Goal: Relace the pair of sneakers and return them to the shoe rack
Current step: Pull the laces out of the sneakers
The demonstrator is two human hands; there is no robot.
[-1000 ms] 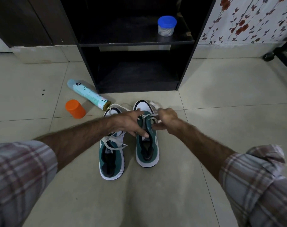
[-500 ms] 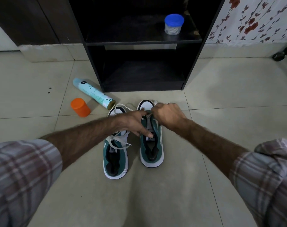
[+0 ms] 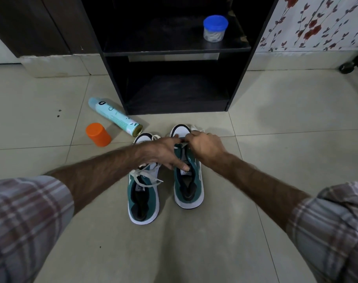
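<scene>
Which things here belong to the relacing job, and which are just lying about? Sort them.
Job:
- right sneaker, both hands working at its front
- left sneaker, lace tied
- white lace beside the right sneaker's toe
- shoe rack
- left hand
- right hand

Lying about:
- spray can, on its side
- orange cap
- blue-lidded jar on the rack shelf
</scene>
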